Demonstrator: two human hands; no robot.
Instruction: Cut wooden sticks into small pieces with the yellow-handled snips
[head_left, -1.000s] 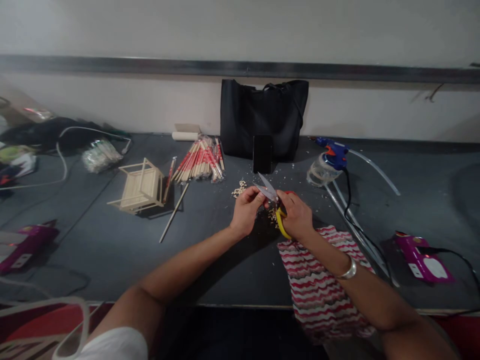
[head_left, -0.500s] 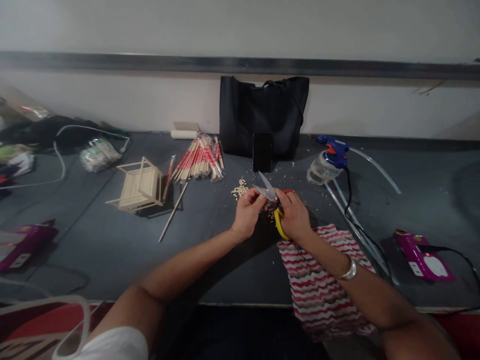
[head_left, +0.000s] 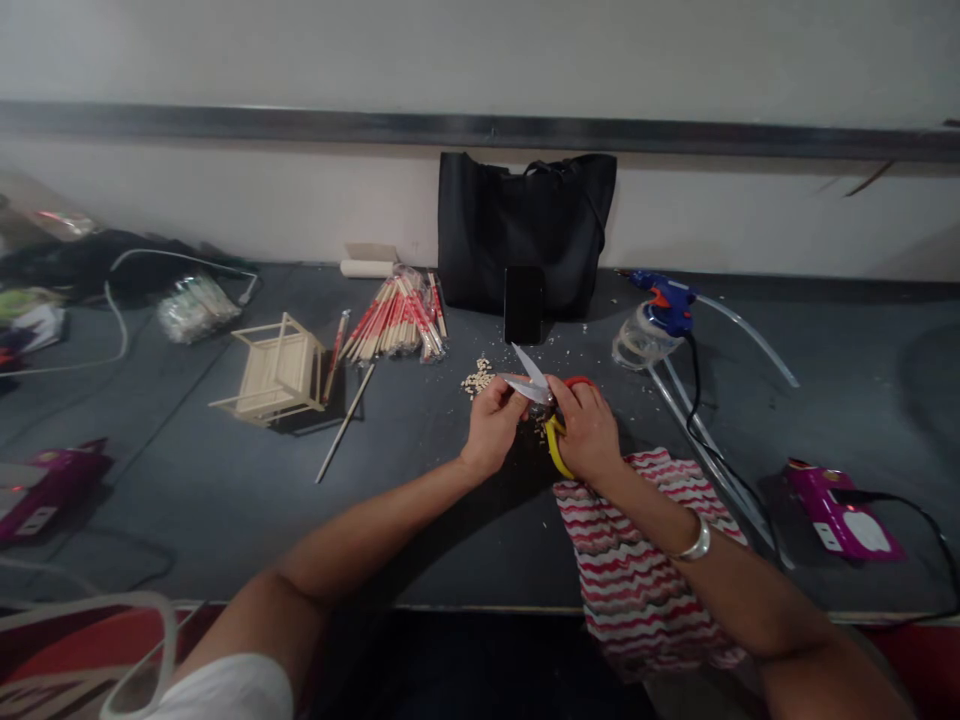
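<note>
My right hand (head_left: pixel 591 435) grips a pair of scissors (head_left: pixel 538 391) with one red and one yellow handle loop; their blades stand apart, pointing left. Close against the lower blade, my left hand (head_left: pixel 489 432) is pinched closed at its fingertips. Whatever it holds is too small and hidden to name. Just behind my left fingers lies a pile of small, pale cut pieces (head_left: pixel 478 379), and a few more are scattered under the scissors. To the left, a small frame made of thin wooden sticks (head_left: pixel 281 370) rests beside a single loose stick (head_left: pixel 345 424).
Red-wrapped chopsticks (head_left: pixel 397 318) lie behind my left hand. A black bag (head_left: pixel 517 220) with a phone (head_left: pixel 523 305) against it stands at the wall. On the right are a blue glue gun (head_left: pixel 670 305), glue sticks, a striped cloth (head_left: pixel 622 560) and a purple box (head_left: pixel 844 510).
The view has shifted very slightly. Both hands keep nearly the same place and grip, and the scissor blades remain apart.
</note>
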